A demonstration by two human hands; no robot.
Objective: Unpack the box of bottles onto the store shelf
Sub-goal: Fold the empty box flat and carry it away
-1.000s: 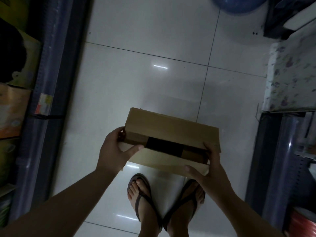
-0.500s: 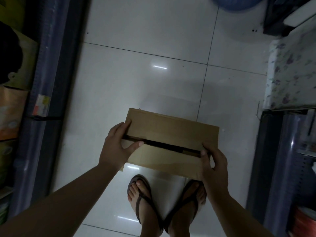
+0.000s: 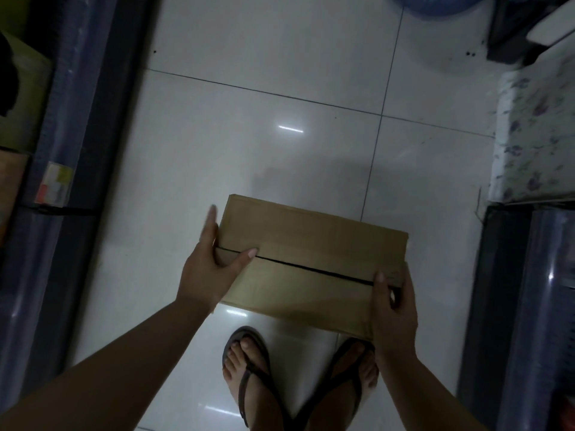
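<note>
- Cardboard box [image 3: 311,262] was held in the air above a white tiled floor [image 3: 249,135], in front of the person's body and over the two sandalled feet [image 3: 249,377]; its near edge hid part of the right foot.
- Box lay flat, top face up. Long axis ran across the view from left to right, with the right end turned somewhat nearer the person, so the whole box sat skewed against the tile joints.
- Both top flaps were folded down; a thin dark seam ran along the long axis between them, from the left thumb to the right thumb. Contents not visible.
- Left hand [image 3: 208,269] was at the box's left short end: fingers straight and flat against that end, pointing away from the person, thumb laid across the top face with its tip on the seam. A flat, supporting hold rather than a curled one.
- Right hand [image 3: 393,309] was at the near right corner: thumb pressed on top beside the end of the seam, fingers curled round the corner edge, gripping the box.
- Left of the aisle stood a shelf [image 3: 62,150] with a dark bluish front rail carrying a small label [image 3: 54,183]; yellow and orange packs sat behind it, too dim to identify.
- Right of the aisle, a surface with a pale floral covering [image 3: 535,135], and below it another dark shelf unit [image 3: 513,306].
- A blue rounded object [image 3: 435,4] was cut off by the top edge of the view.
</note>
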